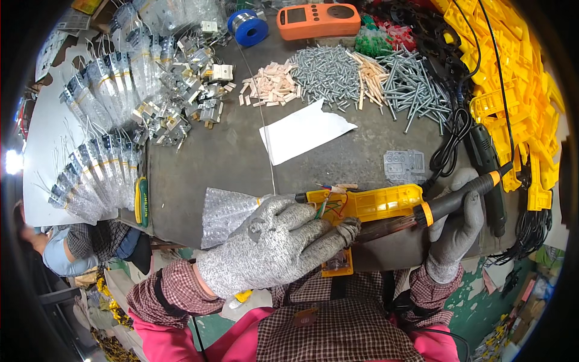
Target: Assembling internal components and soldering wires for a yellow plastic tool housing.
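My left hand (277, 244), in a grey glove with dark fingertips, is closed, its fingers bent beside colored wires (332, 208) at the left end of a yellow plastic housing (389, 202). A thin strand of solder wire (265, 130) runs from a blue spool (248, 28) down to this hand; its end is hidden. My gloved right hand (453, 232) grips a soldering iron (455, 202) by its black handle, the metal shaft pointing left toward my left fingertips. Its tip is hard to make out. Below those fingers is a small yellow piece (338, 265).
Bubble-wrapped parts (99, 175) fan out at left. Screws (325, 75), pale pegs (271, 84) and an orange multimeter (318, 21) lie at the back. White paper (306, 131) lies mid-table. Yellow housings (512, 102) and black cables (452, 142) crowd the right. A person (90, 247) sits at far left.
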A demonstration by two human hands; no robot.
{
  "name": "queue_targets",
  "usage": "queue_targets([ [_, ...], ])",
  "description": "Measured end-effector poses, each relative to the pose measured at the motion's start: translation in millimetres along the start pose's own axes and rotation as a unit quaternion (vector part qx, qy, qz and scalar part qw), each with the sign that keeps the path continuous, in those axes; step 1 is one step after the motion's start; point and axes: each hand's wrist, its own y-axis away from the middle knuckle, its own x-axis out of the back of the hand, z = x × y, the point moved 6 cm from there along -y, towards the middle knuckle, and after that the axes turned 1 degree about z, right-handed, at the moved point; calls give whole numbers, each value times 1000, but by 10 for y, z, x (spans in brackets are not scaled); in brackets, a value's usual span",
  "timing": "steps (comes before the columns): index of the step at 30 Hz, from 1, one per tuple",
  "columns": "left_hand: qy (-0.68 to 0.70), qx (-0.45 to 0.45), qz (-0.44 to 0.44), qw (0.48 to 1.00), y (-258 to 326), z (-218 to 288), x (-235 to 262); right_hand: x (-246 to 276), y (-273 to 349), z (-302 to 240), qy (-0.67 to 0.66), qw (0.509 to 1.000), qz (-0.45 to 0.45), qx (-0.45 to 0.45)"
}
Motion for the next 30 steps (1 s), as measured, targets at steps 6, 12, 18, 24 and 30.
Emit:
queue_targets([
  [6, -1, -3, 2, 1000, 21, -6, -7, 6, -1, 1, 1, 1000, -6, 3],
  [12, 2, -5, 7, 1000, 18, -12, -2, 16, -13, 19, -2, 1000, -12, 4],
  [18, -2, -8, 19, 1000, 48, -5, 3, 33, -16, 30, -2, 1000, 1, 8],
  [24, -16, -15, 21, 1000, 74, 17, 4, 57, -21, 47, -5, 1000, -10, 5],
  [30, -12, -8, 15, 1000, 61, 17, 20, 40, -28, 45, 7, 1000, -3, 15],
])
